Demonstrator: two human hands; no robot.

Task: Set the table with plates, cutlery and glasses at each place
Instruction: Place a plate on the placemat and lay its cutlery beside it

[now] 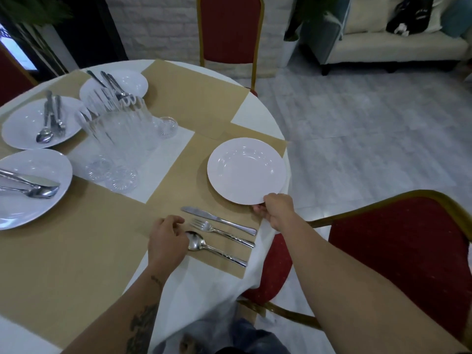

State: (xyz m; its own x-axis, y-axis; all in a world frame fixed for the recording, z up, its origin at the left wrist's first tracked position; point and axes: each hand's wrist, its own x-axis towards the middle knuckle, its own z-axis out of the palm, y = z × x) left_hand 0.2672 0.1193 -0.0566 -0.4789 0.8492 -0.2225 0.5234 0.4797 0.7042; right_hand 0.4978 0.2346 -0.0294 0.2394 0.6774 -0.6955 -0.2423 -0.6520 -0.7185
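A white plate (246, 171) lies on a tan placemat (176, 180) at the table's right edge. My right hand (277, 209) grips its near rim. Just in front of the plate lie a knife (218, 220), a fork (222, 232) and a spoon (214, 247), side by side on the mat. My left hand (167, 241) rests on the mat with its fingers curled over the spoon's bowl; I cannot tell whether it holds the spoon. Three more white plates (33, 123) (115, 85) (33, 187) at the left carry cutlery. Several clear glasses (117, 139) stand upside down in the middle.
The round table has a white cloth (204, 284) under the tan mats. A red chair (398, 251) stands close at the right by the plate, another red chair (228, 29) at the far side. A sofa (398, 44) stands at the back right.
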